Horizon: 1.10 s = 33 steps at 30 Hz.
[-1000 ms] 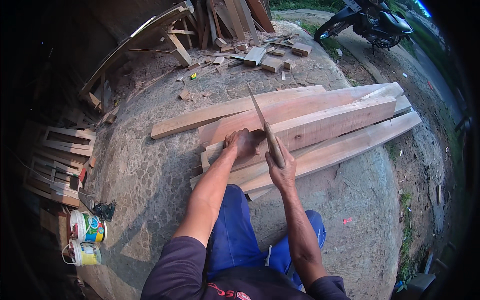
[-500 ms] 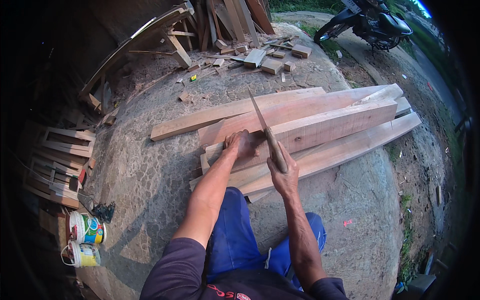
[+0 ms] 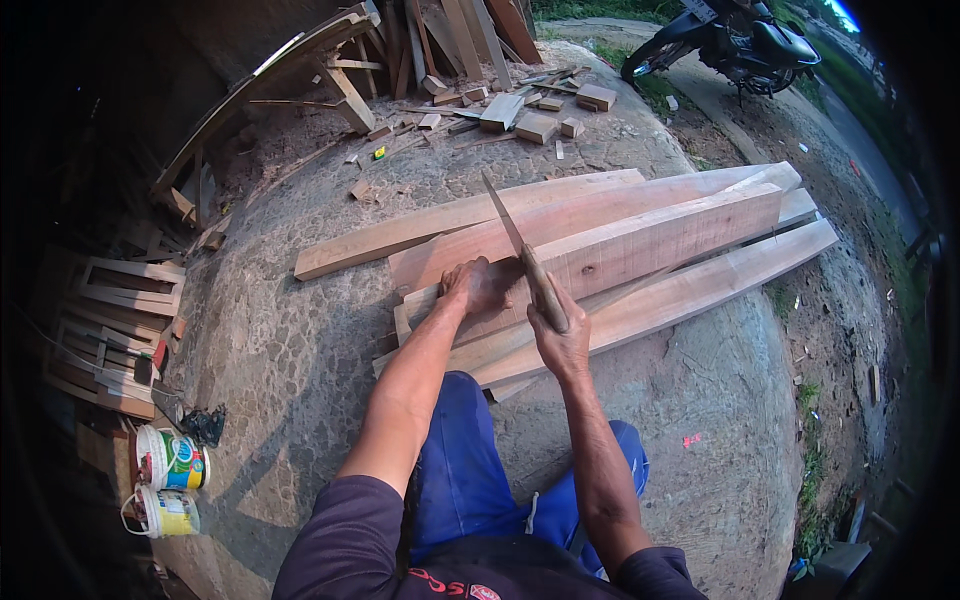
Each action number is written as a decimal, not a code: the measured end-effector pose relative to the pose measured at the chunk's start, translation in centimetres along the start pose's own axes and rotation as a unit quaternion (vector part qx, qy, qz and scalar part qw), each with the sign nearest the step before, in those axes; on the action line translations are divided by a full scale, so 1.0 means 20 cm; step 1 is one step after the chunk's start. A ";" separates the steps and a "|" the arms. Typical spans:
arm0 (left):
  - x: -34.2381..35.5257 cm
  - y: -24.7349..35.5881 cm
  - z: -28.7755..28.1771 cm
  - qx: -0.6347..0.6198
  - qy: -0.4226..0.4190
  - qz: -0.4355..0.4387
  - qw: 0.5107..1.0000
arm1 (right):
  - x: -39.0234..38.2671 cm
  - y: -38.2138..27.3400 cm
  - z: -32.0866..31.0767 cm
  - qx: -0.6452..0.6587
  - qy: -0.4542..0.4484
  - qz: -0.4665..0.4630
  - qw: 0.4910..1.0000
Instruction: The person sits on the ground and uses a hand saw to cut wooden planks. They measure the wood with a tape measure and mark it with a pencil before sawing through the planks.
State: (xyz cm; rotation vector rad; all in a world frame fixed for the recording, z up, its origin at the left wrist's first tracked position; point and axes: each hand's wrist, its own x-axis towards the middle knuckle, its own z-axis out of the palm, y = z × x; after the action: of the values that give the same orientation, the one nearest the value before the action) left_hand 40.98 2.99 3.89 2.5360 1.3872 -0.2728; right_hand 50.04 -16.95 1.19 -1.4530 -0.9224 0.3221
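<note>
Two hands work at the near end of a stack of long planks [image 3: 640,250] lying on rough concrete ground [image 3: 300,370]. The left hand [image 3: 478,288] lies flat, fingers spread, pressed on the end of the top plank. The right hand [image 3: 560,335] is clenched around the wooden handle of a long-bladed knife [image 3: 520,250], whose blade slants up and away over the planks. Against the frames from a second and half a second back, little differs: both hands sit in the same places, and the blade tip leans only slightly differently.

At the lower left, two small round paint cans [image 3: 168,485] stand side by side on the ground, each with a white body and a colourful printed label band, the nearer one showing yellow, the farther one blue and green. Wood offcuts [image 3: 520,110] lie scattered beyond the planks, and a parked motorcycle [image 3: 740,45] stands at the upper right.
</note>
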 end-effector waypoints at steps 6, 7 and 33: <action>0.17 -0.10 -0.02 -0.030 -0.059 0.037 0.997 | -0.87 -0.08 -0.49 -0.051 -0.026 0.054 0.997; 0.19 -0.10 -0.02 -0.036 -0.059 0.034 0.997 | -1.04 -0.16 -0.61 -0.078 -0.036 0.053 0.995; 0.00 -0.02 0.10 0.002 0.031 0.019 0.999 | -0.25 -0.02 -0.11 -0.002 -0.004 0.038 0.999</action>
State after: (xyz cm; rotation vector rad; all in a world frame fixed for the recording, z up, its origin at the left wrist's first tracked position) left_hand 40.58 2.64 1.98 2.5921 1.3603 -0.1912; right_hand 48.31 -21.98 0.18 -1.4932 -0.8771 0.3830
